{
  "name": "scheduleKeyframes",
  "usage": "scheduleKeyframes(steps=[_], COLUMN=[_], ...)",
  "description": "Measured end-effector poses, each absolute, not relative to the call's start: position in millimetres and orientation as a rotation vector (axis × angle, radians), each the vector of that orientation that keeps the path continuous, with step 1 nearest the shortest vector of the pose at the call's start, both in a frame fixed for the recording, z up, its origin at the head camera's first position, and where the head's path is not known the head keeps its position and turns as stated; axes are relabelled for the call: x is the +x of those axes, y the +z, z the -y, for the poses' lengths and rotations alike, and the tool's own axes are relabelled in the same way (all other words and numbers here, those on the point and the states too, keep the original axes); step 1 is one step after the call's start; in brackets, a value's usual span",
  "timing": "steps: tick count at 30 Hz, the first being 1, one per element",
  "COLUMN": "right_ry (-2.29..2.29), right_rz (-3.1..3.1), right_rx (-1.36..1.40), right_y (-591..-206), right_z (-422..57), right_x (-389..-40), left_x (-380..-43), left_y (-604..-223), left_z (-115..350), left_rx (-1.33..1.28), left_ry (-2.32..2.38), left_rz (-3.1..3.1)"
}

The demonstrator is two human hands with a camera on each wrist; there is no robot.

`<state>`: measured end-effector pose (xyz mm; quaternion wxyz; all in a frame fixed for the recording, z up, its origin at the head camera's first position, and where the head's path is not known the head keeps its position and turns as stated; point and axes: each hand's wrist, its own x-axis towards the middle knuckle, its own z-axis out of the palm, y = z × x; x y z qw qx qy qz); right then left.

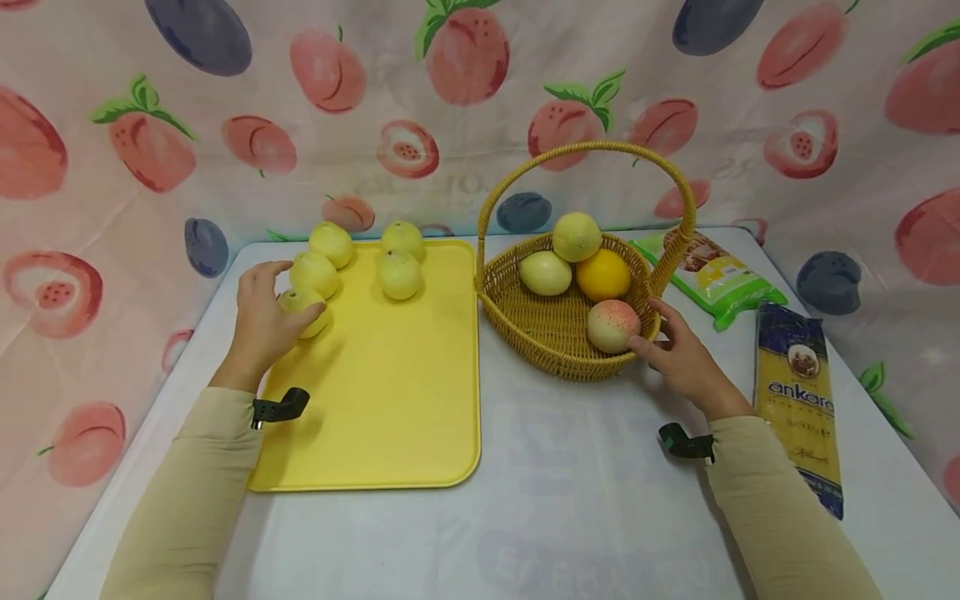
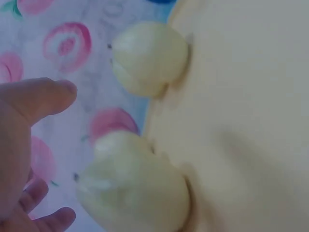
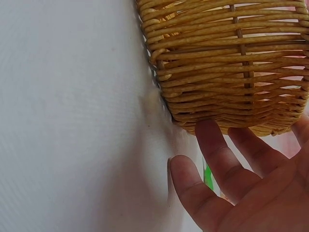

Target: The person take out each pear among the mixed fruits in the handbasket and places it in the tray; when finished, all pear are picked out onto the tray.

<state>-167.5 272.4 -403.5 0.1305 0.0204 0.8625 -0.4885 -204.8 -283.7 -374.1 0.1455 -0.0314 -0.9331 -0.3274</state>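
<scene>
My left hand (image 1: 262, 321) is at the left edge of the yellow tray (image 1: 390, 392), thumb and fingers spread around the nearest pale yellow-green fruit (image 1: 306, 312). In the left wrist view, the thumb and fingers stand apart from two such fruits (image 2: 140, 188). Several similar fruits (image 1: 400, 273) lie at the tray's far end. My right hand (image 1: 686, 362) touches the right side of the wicker basket (image 1: 517, 329), its thumb by a peach (image 1: 613, 327). Straight fingers (image 3: 217, 154) meet the basket's outer wall in the right wrist view.
The basket, with its tall arched handle (image 1: 585, 146), also holds an orange fruit (image 1: 602, 276), a pale yellow-green fruit (image 1: 546, 273) and a yellowish one (image 1: 577, 237). At the right lie a green packet (image 1: 720, 275) and a blue and yellow pasta packet (image 1: 798, 400).
</scene>
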Motion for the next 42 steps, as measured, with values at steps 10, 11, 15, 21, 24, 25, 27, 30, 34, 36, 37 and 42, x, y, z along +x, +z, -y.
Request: scheduleKeyframes(steps=[10, 11, 15, 21, 24, 25, 27, 30, 34, 36, 37, 42], right_ry=[-1.450, -1.451, -1.444, -1.436, -1.432, -1.433, -1.433, -1.434, -1.429, -1.429, -1.429, -1.436], right_rz=[-2.496, -2.497, -2.505, -2.504, -2.505, -2.505, -2.505, -2.507, -2.508, -2.505, -2.504, -2.498], right_rx=[0.059, 0.059, 0.053, 0.064, 0.068, 0.067, 0.066, 0.064, 0.065, 0.068, 0.070, 0.076], right_y=[-405, -405, -405, -405, -404, -404, -404, -404, -404, -404, -404, -403], right_z=[-274, -274, -274, -274, -274, -274, -273, -273, -273, -273, -272, -272], right_x=[-167, -166, -166, -166, -167, -167, -166, -166, -167, -167, -167, -168], left_x=[-186, -185, -182, -180, -180, -181, -183, -186, -194, -198, -201, -215], left_y=[-355, -355, -355, -357, -357, -357, -357, -357, -357, -355, -354, -349], left_z=[231, 226, 201, 163, 146, 140, 129, 114, 95, 86, 82, 58], left_rx=[-0.347, -0.378, -0.506, -0.720, -0.810, -0.836, -0.881, -0.932, -0.976, -0.997, -1.002, -1.028], left_ry=[-1.066, -1.079, -1.120, -1.136, -1.172, -1.185, -1.203, -1.209, -1.150, -1.126, -1.119, -1.122], left_rz=[2.600, 2.604, 2.632, 2.661, 2.649, 2.646, 2.647, 2.655, 2.677, 2.680, 2.682, 2.685])
